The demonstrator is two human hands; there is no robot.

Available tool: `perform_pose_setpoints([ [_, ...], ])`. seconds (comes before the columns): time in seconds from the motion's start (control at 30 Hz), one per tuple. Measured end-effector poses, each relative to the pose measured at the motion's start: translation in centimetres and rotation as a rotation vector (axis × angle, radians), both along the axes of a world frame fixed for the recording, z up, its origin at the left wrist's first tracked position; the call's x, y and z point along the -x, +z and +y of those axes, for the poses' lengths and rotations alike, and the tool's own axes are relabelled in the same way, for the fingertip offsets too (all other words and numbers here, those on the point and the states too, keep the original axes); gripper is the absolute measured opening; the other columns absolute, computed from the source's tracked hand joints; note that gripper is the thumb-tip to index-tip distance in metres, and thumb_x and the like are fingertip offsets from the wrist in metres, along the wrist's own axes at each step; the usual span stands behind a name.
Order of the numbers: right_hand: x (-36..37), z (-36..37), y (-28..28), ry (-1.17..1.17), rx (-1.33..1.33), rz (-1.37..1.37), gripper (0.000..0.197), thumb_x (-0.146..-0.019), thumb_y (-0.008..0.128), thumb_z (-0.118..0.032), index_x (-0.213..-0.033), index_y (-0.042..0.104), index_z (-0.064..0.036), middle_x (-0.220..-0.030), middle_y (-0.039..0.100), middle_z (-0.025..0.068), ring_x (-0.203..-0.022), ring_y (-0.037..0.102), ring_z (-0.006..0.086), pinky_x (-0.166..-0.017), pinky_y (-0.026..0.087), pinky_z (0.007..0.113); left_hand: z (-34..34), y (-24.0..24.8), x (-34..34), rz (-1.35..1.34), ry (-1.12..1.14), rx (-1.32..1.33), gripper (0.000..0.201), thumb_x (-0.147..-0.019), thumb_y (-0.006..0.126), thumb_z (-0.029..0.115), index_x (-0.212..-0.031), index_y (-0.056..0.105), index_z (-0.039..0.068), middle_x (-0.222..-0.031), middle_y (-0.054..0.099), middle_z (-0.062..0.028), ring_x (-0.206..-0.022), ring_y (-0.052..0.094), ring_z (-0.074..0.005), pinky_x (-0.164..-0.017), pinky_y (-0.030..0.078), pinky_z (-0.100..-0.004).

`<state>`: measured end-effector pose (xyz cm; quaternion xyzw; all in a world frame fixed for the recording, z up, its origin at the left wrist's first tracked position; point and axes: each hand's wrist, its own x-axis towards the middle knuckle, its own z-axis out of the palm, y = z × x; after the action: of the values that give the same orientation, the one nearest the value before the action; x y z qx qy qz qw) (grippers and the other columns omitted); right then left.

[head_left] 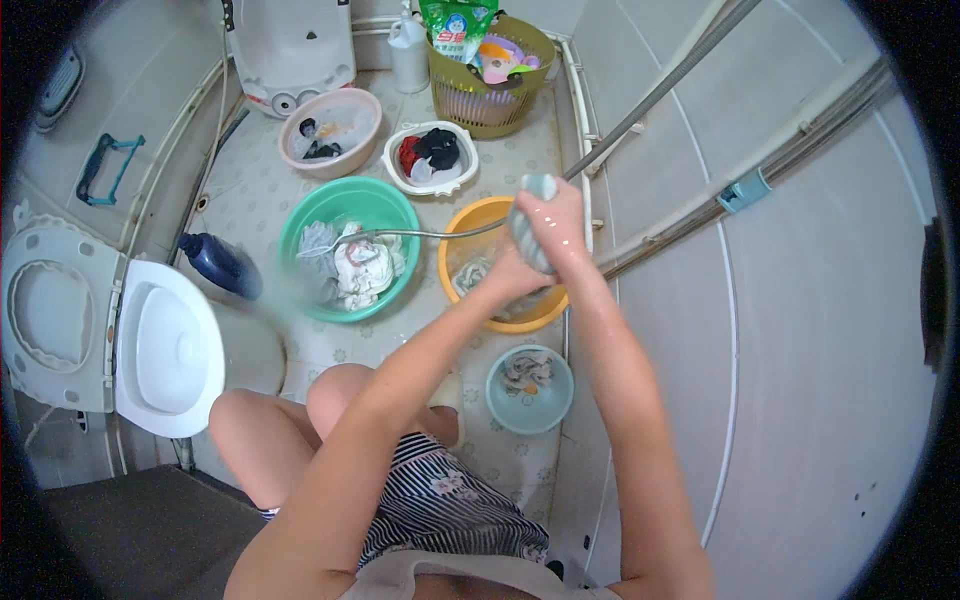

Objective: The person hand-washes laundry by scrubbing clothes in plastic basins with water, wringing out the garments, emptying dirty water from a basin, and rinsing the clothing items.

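A pale panelled wall (680, 400) fills the right side, and beside it runs a light floor (255, 185) with a small floral pattern. On the left stands a white toilet (245, 350), its lid raised. At the far end a moulded white plastic piece (295, 55) leans upright, and across from it sits an olive basket (500, 115) carrying a green pouch (450, 35) and some colourful plastic items.

The green basin (350, 195), left of centre, holds white and greyish laundry; a metal hose (430, 234) reaches over its rim. Just to its right is the yellow basin (480, 212), with greyish fabric (470, 271) inside. Beyond the green one, the pink basin (335, 168) contains cloudy water and dark pieces, and near that a white basin (430, 190) has red, black and pale clothes in it. The light blue basin (530, 418), nearest the person, holds a small crumpled bundle.

A dark blue bottle (215, 262) lies between the toilet and the green basin; a white bottle (408, 58) stands beside the basket.

Over the yellow basin is a bunched pale green-white cloth (522, 235). The wet right grip (562, 215) is closed around its upper part; the left grip (515, 275) clasps it lower down.
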<state>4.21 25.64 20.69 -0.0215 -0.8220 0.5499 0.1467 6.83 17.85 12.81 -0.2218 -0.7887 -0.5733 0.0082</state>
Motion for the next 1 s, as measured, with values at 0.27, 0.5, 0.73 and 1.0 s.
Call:
perform_pose_setpoints([
  [0.27,-1.6,0.0,-2.1,-0.021,-0.458,-0.056,0.031,-0.062,0.066,-0.019,-0.086,0.061,-0.0001,-0.074,0.063,0.0202,-0.073,0.062,0.0361,-0.065,0.049,0.04,2.0,-3.8,0.4,-0.059,0.053,-0.259,0.046,-0.076,0.063,0.024,-0.116,0.049,0.007,-0.116,0.055,-0.0125,-0.109,0.052,-0.026,-0.092,0.04,-0.0371],
  [0.5,-0.2,2.9,-3.3,0.224,-0.763,-0.191,0.043,-0.063,0.067,-0.022,-0.099,0.058,-0.0003,-0.082,0.062,0.0205,-0.081,0.061,0.0347,-0.073,0.048,0.038,3.5,-5.3,1.8,-0.271,-0.02,-0.145,0.047,-0.074,0.065,0.022,-0.115,0.05,0.007,-0.117,0.054,-0.0128,-0.11,0.051,-0.0244,-0.092,0.04,-0.0362],
  [0.73,-6.0,6.3,-5.9,0.076,-0.025,-0.117,0.099,-0.061,0.075,-0.021,-0.138,0.014,-0.0053,-0.132,0.034,0.019,-0.12,0.037,0.0352,-0.1,0.033,0.035,1.1,-0.4,4.8,-0.531,0.075,-0.299,0.039,-0.072,0.066,0.009,-0.109,0.056,0.004,-0.105,0.06,-0.0087,-0.093,0.057,-0.0165,-0.08,0.046,-0.031],
  [1.0,-1.2,0.0,-14.5,-0.002,0.168,0.081,0.065,-0.072,0.072,-0.02,-0.125,0.037,-0.0015,-0.12,0.047,0.0114,-0.108,0.048,0.0212,-0.092,0.038,0.035,1.1,1.3,4.0,-0.186,0.161,-0.24,0.044,-0.071,0.068,0.012,-0.112,0.054,0.003,-0.11,0.059,-0.0096,-0.099,0.057,-0.0201,-0.086,0.042,-0.0298],
])
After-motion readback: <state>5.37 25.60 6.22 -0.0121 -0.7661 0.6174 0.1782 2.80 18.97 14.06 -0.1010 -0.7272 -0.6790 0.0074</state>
